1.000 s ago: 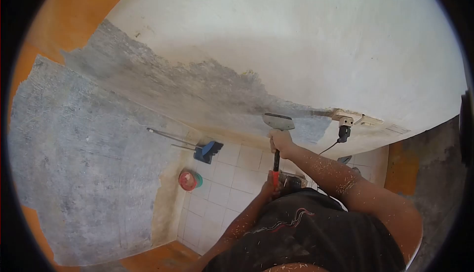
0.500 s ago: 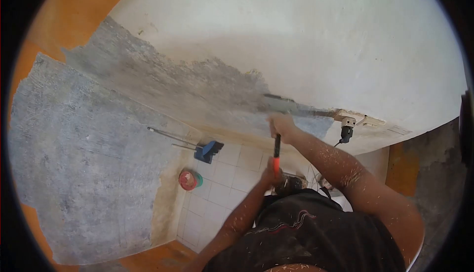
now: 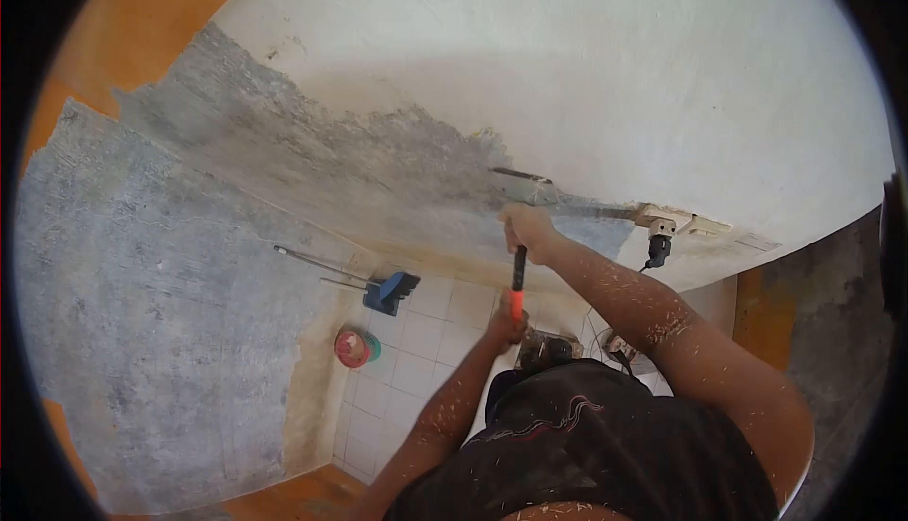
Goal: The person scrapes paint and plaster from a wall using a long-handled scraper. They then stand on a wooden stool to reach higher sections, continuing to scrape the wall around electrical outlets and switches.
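Both my hands are on a long-handled wall scraper (image 3: 519, 270), its handle black above and red-orange lower down. My right hand (image 3: 530, 230) is closed around the upper part, just under the wide blade (image 3: 523, 187). Lower down, my left hand (image 3: 511, 322) wraps the red-orange part. The blade lies at the wall, close to where bare grey plaster (image 3: 378, 157) borders the white paint (image 3: 605, 95). Pale flecks dot both forearms and my dark shirt.
An outlet with a black plug (image 3: 659, 245) sits on the wall right of the blade. A blue dustpan (image 3: 383, 296) and a red-and-green bucket (image 3: 354, 347) stand on the white tiled floor (image 3: 402, 384). A cord and a device (image 3: 619, 349) lie near my body.
The scraper and both hands have shifted slightly left, and the blade shows more sharply. My grip looks the same. The whole view has moved a little too.
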